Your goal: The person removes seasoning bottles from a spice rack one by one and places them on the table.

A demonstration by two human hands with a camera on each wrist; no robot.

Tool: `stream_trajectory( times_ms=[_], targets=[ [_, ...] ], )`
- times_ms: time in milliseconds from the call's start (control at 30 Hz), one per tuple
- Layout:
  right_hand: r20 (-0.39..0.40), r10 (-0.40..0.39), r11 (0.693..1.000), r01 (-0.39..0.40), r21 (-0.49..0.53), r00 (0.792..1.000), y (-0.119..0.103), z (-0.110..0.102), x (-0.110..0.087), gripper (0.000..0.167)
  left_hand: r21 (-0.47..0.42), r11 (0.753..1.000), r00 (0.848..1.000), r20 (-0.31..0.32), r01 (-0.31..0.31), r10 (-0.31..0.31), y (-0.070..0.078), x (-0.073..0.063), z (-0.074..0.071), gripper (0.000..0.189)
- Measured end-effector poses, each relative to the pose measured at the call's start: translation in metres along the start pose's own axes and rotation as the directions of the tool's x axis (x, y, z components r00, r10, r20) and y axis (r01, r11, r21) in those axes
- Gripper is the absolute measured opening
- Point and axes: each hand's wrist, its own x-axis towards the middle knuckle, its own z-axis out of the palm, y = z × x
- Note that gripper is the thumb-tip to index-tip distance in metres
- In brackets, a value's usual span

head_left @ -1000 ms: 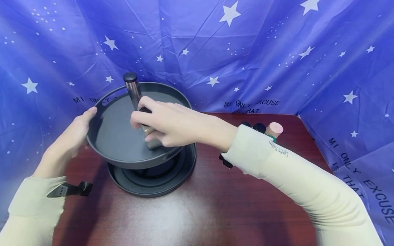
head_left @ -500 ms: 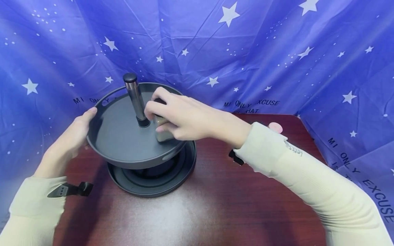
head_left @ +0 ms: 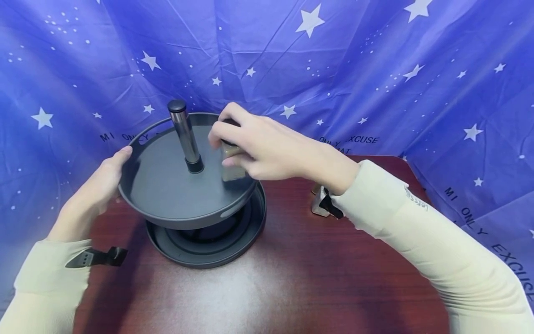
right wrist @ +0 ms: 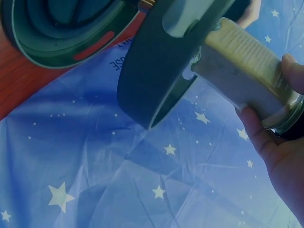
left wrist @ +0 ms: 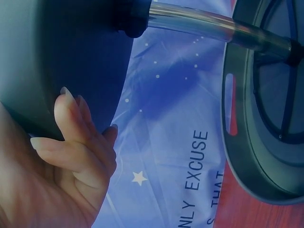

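Observation:
A dark grey two-tier round rack stands on the table, its upper tray [head_left: 167,195] joined to the lower tray [head_left: 208,260] and topped by a shiny metal post [head_left: 185,137]. My left hand [head_left: 93,185] holds the upper tray's left rim, thumb at the edge and fingers curled underneath, as the left wrist view shows. With fingers and thumb my right hand [head_left: 263,146] grips a glass spice jar [right wrist: 242,66] of tan powder with a dark lid. The jar is upright over the right part of the upper tray, close inside its rim.
On the reddish-brown table [head_left: 333,278], a small clear container [head_left: 320,206] shows partly behind my right wrist strap. A blue star-print curtain [head_left: 267,46] hangs close behind the rack and along both sides.
My right hand has carried the spice jar from beside the post rightward and back toward the upper tray's right rim. My left hand and the rack have stayed in place.

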Motion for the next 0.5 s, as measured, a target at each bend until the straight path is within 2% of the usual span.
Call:
stream_trajectory(
  times_ms=[500],
  targets=[
    [-0.089, 0.022, 1.0, -0.02, 0.022, 0.996, 0.01, -0.011, -0.015, 0.019, 0.023, 1.0, 1.0, -0.008, 0.005, -0.005, -0.001, 0.001, -0.002, 0.057]
  ],
)
